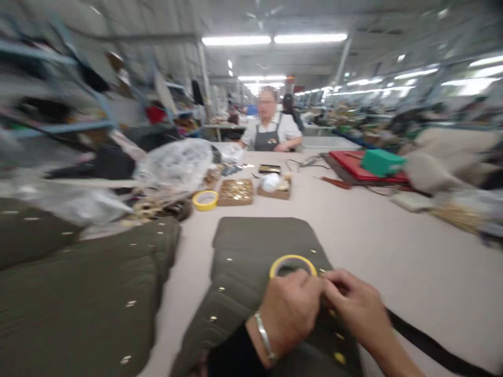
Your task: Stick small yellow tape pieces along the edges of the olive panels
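My left hand [293, 303], with a silver bracelet at the wrist, is closed around the near side of a yellow tape roll [293, 258]. My right hand [356, 306] is right beside it, thumb and fingers pinched together; whatever lies between them is too small or hidden to make out. Both hands are over a dark olive fabric piece [263, 235] with small shiny metal fittings along both sides. A dark strap [428, 340] runs out to the right from under my right forearm.
More olive pieces [86, 293] with fittings lie on the left. Beyond are a second yellow tape roll [205, 200], a box of gold-coloured parts [236, 192] and another small box [274, 193]. A brown-handled tool [336, 183] lies near a red stack [346, 163]. A person [271, 131] is across the table.
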A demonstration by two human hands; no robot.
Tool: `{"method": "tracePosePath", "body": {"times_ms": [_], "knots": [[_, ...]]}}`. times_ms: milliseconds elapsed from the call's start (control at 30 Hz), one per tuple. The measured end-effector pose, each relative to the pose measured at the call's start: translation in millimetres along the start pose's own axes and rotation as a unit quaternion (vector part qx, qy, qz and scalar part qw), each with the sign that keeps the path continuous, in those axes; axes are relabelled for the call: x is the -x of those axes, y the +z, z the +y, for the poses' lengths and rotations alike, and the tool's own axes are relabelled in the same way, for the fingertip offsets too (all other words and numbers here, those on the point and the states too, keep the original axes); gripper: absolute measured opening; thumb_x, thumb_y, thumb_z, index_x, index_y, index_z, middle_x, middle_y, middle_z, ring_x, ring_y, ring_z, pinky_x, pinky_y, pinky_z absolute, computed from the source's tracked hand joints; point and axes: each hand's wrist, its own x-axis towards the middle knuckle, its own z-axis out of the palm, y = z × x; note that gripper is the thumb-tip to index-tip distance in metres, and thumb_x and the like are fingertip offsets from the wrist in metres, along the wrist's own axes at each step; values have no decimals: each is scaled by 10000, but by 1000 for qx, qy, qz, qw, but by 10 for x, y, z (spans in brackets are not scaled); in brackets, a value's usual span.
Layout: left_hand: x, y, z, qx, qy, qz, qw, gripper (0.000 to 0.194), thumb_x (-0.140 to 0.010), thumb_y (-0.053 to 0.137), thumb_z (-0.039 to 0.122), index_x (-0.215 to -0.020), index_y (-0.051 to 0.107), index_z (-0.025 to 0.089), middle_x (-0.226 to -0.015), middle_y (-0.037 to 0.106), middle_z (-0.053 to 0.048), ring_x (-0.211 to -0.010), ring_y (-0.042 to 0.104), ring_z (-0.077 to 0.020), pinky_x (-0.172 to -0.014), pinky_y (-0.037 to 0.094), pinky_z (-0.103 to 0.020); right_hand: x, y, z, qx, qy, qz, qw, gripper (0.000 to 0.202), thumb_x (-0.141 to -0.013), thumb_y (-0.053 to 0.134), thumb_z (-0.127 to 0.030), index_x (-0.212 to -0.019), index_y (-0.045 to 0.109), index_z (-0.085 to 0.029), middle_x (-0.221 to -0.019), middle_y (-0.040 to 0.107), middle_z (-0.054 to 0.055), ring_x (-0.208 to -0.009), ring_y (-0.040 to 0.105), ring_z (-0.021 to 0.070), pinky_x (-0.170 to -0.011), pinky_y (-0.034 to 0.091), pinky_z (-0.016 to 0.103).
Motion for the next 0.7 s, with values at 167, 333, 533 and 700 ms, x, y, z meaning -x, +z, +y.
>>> {"method": "tracePosePath", "body": {"times_ms": [167, 333, 533, 700], "knots": [[-12, 89, -123, 21, -39, -98, 994, 180, -960, 383, 175, -886, 544, 210, -790, 601, -16, -714, 562, -168, -621, 425, -277, -238, -455, 180, -80, 181, -4, 980, 277, -688, 694, -429, -684, 647, -156, -549, 624, 3, -467, 580, 131, -493, 494, 252], [-15, 78, -164, -36, -95, -228, 968, 158, -937, 424, 137, -934, 558, 220, -927, 630, -24, -861, 561, -212, -692, 464, -315, -286, -420, 289, -66, 165, -75, 981, 297, -729, 681, -429, -778, 682, -136, -587, 626, -3, -443, 518, 83, -443, 411, 200], [-44, 63, -143, -40, -104, -266, 957, 186, -939, 395, 128, -934, 556, 221, -956, 621, -26, -897, 549, -224, -697, 484, -327, -280, -280, 288, 88, 91, -95, 987, 166, -800, 586, -282, -767, 700, -166, -603, 637, -7, -520, 545, 107, -496, 410, 207], [-46, 65, -142, -37, -104, -270, 957, 199, -932, 387, 111, -935, 555, 218, -949, 613, -30, -903, 548, -231, -708, 495, -340, -312, -234, 270, 188, 32, -83, 978, 169, -807, 548, -214, -748, 703, -178, -659, 690, 9, -612, 614, 144, -581, 434, 236]]}}
